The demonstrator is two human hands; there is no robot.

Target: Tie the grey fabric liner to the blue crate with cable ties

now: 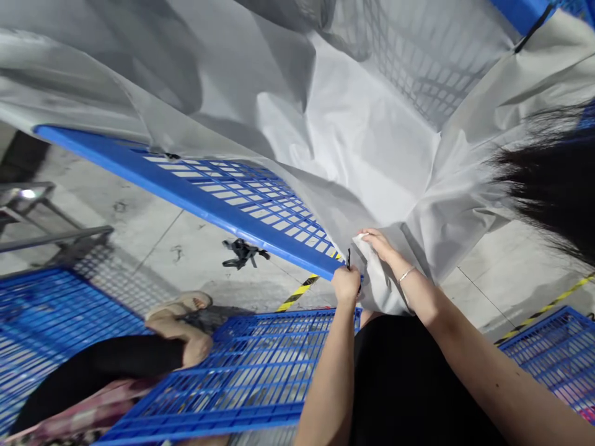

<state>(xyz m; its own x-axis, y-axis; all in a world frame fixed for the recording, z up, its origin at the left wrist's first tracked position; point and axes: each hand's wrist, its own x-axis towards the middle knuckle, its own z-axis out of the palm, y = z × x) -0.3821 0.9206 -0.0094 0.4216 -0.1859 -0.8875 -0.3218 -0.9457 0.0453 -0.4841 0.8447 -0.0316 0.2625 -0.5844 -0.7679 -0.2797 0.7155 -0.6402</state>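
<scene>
Head view: the left hand (346,284), fingers curled closed, appears to hold a narrow black strap (348,259) at the near corner of the blue, mesh-sided, plastic-looking cart (186,200). The right hand (379,244), partly closed, pinches the pale grey fabric liner (372,142) just beside that corner. The liner spreads inside the cart, slack along its left edge. Recommended: anchor the corner firmly; draw folds out evenly.
</scene>
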